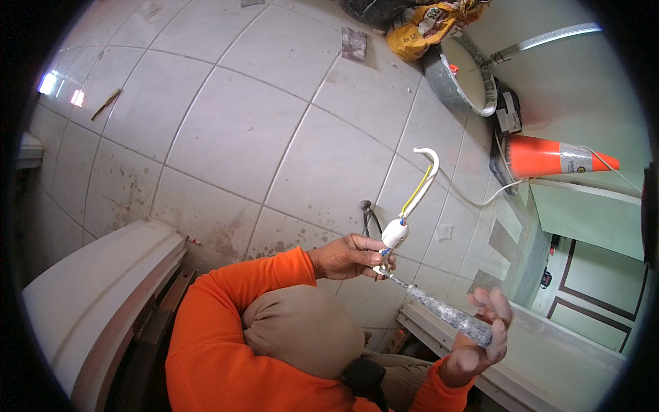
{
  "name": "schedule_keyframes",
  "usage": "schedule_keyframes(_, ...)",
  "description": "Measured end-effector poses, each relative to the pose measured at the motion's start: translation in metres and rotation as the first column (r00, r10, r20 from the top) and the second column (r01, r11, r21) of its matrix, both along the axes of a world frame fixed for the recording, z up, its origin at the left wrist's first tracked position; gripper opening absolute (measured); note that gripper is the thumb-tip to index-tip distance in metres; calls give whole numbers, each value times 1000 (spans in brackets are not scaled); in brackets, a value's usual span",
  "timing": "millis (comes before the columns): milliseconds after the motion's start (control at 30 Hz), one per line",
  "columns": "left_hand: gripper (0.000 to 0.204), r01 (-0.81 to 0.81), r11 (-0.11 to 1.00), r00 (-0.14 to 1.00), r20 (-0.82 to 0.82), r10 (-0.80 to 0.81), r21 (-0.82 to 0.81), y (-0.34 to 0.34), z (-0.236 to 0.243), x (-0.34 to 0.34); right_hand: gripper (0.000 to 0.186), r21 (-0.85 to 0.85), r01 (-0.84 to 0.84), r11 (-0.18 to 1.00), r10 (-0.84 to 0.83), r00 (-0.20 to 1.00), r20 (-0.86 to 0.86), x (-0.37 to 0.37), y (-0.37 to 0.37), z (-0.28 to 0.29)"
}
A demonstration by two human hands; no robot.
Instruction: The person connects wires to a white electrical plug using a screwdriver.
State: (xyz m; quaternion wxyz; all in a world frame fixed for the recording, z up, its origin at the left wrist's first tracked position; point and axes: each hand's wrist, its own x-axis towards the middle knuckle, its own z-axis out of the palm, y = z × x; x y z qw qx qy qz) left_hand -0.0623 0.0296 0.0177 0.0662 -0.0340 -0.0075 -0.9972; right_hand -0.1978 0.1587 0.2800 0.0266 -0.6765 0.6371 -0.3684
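Your left hand (347,257) pinches the white connector (395,234) above the floor (226,123); your right hand (495,336) is closed around the screwdriver (446,312), its tip at the connector's near end. This seems a fastening step; next probably needs steady turning.

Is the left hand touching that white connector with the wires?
Touching: the head view shows the left hand pinching the white connector between thumb and fingers, near its lower end.
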Motion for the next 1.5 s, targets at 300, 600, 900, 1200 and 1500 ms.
schedule_keyframes(300,26,1,1000,999,-33,-1,9,0,-1,-1,72,30,126,992,-129,966,223,15,-6,-8)
schedule_keyframes(600,27,9,1000,1000,-28,-9,1,1,-2,0,71,34,212,977,-215,966,143,22,-7,-11)
schedule_keyframes(900,27,12,999,997,-73,-16,-48,5,-7,0,73,-78,293,953,-291,956,39,14,5,-1)
schedule_keyframes(1200,28,21,1000,992,-125,-22,-7,5,-10,1,61,-53,268,962,-269,963,-4,10,4,-13)
schedule_keyframes(1500,27,21,1000,990,-137,-20,8,4,-9,0,66,-58,249,967,-250,968,-5,8,4,-15)
